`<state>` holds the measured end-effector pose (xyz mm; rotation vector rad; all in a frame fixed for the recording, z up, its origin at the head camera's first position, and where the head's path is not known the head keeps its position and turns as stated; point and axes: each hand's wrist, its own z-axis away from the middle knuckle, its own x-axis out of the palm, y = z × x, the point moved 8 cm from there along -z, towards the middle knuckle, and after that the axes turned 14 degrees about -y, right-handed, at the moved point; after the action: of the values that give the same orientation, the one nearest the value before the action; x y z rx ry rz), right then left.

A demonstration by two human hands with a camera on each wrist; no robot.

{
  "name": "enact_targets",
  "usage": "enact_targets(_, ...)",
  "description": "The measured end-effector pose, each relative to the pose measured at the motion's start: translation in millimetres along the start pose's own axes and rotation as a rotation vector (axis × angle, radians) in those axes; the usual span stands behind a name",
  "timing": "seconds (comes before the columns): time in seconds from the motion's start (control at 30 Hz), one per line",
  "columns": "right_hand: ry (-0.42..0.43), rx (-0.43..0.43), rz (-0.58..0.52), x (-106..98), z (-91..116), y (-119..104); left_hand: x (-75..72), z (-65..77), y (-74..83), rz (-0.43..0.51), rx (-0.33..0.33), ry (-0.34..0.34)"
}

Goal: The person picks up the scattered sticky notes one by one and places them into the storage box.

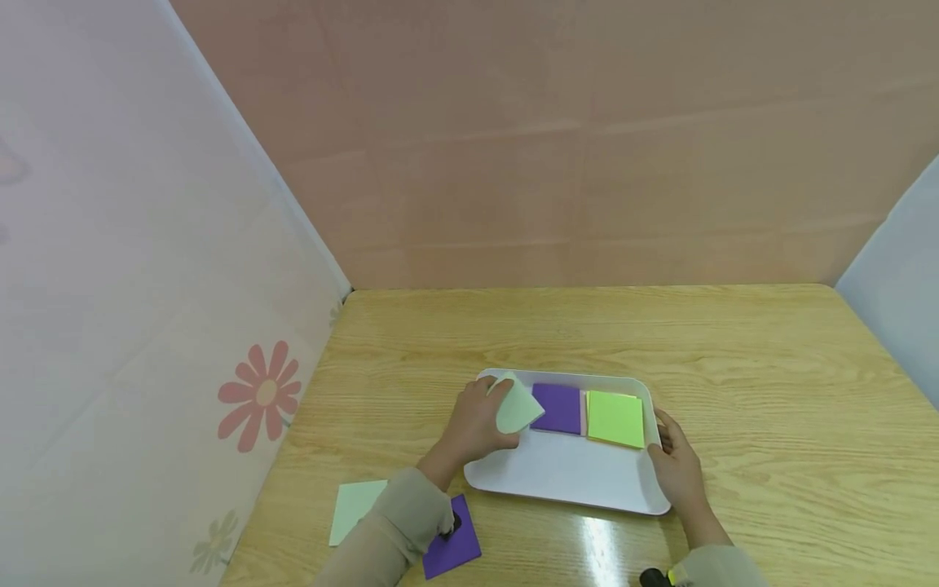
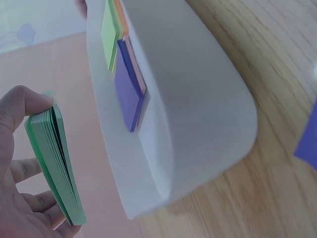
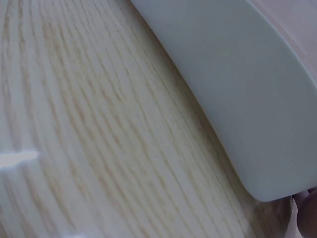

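Observation:
A white tray (image 1: 557,473) lies on the table, with a purple sticky-note pad (image 1: 556,408) and a yellow-green pad (image 1: 616,418) along its far side. Pink and orange sheets peek out beneath them. My left hand (image 1: 475,420) pinches a pale green sticky-note pad (image 2: 54,163) between thumb and fingers, tilted over the tray's left end; the left wrist view shows its stacked sheet edges. At the tray's right end my right hand (image 1: 678,473) holds the rim, thumb at the edge and fingers outside. Only a fingertip (image 3: 308,215) shows in the right wrist view.
Left of the tray, a pale green pad (image 1: 354,507) and a purple pad (image 1: 453,545) lie on the wooden table (image 1: 792,391), partly behind the left sleeve (image 1: 399,522). A pinkish-brown cloth (image 1: 587,163) stands behind the table, and a flowered white sheet (image 1: 147,285) on the left.

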<state>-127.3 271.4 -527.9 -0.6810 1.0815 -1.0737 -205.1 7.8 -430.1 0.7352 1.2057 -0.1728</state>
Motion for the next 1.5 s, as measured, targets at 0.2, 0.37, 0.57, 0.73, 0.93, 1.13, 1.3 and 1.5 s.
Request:
enact_targets(0.2,0.017,-0.013,0.005,-1,1,0,12.0,-14.7,10.9,-0.082,0.009,-0.078)
enact_targets(0.37,0.025,-0.022,0.011,-1,1,0,20.6,-24.6,18.9,-0.142,0.033,-0.106)
enact_targets(0.57,0.029,-0.039,0.013,-1,2,-3,31.5,-37.3,25.0,-0.195,0.052,-0.139)
enact_targets(0.73,0.023,-0.03,-0.01,0,2,-2,39.7,-46.8,27.6,-0.226,0.054,-0.165)
enact_targets(0.93,0.021,-0.016,-0.035,1,0,1,51.4,-56.1,27.8,-0.258,0.045,-0.21)
enact_targets(1.13,0.028,-0.016,-0.021,0,0,1,59.9,-62.5,33.0,-0.343,0.059,-0.245)
enact_targets(1.3,0.025,-0.016,-0.022,1,0,1,63.1,-66.0,36.3,-0.388,0.07,-0.252)
enact_targets(1.5,0.031,-0.023,-0.028,0,1,-1,65.5,-68.0,37.7,-0.393,0.077,-0.267)
